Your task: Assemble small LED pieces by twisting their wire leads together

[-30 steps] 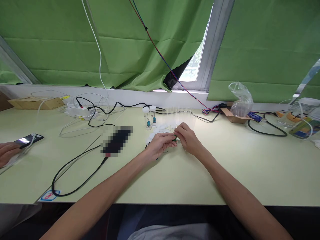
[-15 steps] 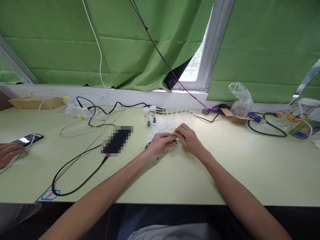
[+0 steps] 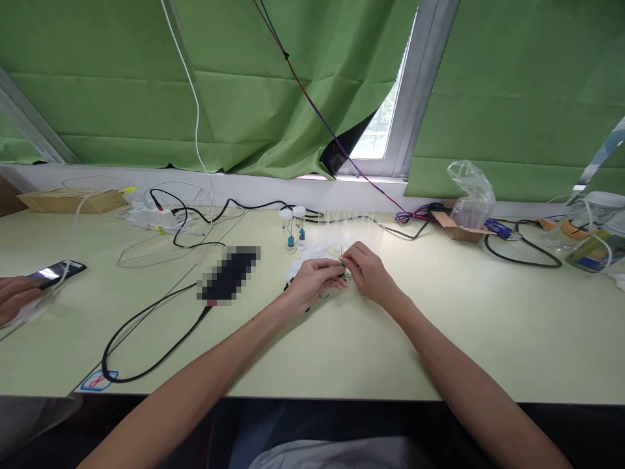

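Observation:
Over the middle of the table, my left hand [image 3: 316, 281] is closed in a pinch on a small green piece [image 3: 343, 273], mostly covered by the fingers. My right hand [image 3: 364, 268] meets it from the right with thumb and forefinger pressed together; what lies between those fingertips is too small to make out. Behind my left hand lie several white round caps [image 3: 319, 249], partly hidden. Two clear capped tubes [image 3: 288, 233] stand upright beyond, each with a blue piece inside. A row of clear open tubes [image 3: 346, 225] stands to their right.
A black blurred device [image 3: 229, 277] with a looped black cable [image 3: 105, 345] lies left. Another person's hand [image 3: 17, 298] touches a phone [image 3: 58, 273] at far left. At the back are a power strip [image 3: 151, 218], a cardboard box [image 3: 461, 228] with a plastic bag, and a jar [image 3: 600, 241].
My right fingertips have shifted very slightly at the green piece. Otherwise both hands keep the same place and pose, and the things on the table have not moved.

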The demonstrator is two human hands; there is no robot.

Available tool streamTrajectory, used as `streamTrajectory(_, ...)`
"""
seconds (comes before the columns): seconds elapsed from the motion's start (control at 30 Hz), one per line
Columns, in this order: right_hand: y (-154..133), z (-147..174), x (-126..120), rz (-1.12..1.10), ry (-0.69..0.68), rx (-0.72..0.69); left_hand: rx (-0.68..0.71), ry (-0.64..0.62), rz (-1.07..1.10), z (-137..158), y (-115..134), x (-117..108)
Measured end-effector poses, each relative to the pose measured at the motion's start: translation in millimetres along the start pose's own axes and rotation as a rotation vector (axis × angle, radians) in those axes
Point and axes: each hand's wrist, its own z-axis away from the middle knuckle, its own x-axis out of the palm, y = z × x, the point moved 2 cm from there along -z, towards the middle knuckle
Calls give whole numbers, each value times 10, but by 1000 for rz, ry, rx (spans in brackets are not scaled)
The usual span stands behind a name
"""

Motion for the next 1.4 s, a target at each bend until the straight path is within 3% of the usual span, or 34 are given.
streamTrajectory(0.77,-11,-12,14,10,53,57,153,53,-172,17,12,37)
streamTrajectory(1.23,-5,-18,3,-54,32,106,141,53,-197,13,-39,24)
streamTrajectory(1.4,-11,-25,-11,-136,33,193,139,47,-179,10,-53,20)
